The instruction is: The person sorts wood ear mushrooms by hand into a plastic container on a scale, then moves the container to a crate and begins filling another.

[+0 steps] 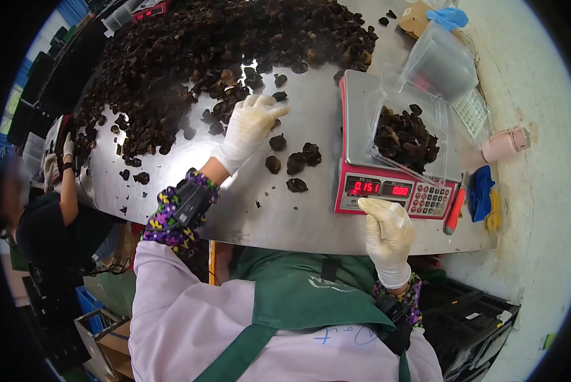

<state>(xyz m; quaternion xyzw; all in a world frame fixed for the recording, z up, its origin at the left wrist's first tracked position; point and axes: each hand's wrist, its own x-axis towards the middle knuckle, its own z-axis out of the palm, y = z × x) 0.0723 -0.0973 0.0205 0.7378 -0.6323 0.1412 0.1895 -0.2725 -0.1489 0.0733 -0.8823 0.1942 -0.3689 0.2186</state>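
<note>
My left hand point(249, 129), in a white glove, is over the metal table among loose dark wood ear mushrooms point(295, 163). Its fingers reach out to the right and look apart, with nothing visible in them. In front of the red scale point(355, 202) my right hand point(389, 234), also gloved, is loosely bent, with a gap between thumb and forefinger and nothing seen inside. On the scale's plate sits an open clear plastic box point(439, 111) holding a heap of wood ears point(405, 141). The lit display reads 0.151 and 0.00.
A large wood ear pile point(234, 38) covers the far table. Right of the scale are stacked clear boxes point(443, 62), a red-handled tool point(454, 210), a blue cloth point(481, 193) and a pink cup point(506, 144) by the wall. At left, another person point(49, 223) works at the table.
</note>
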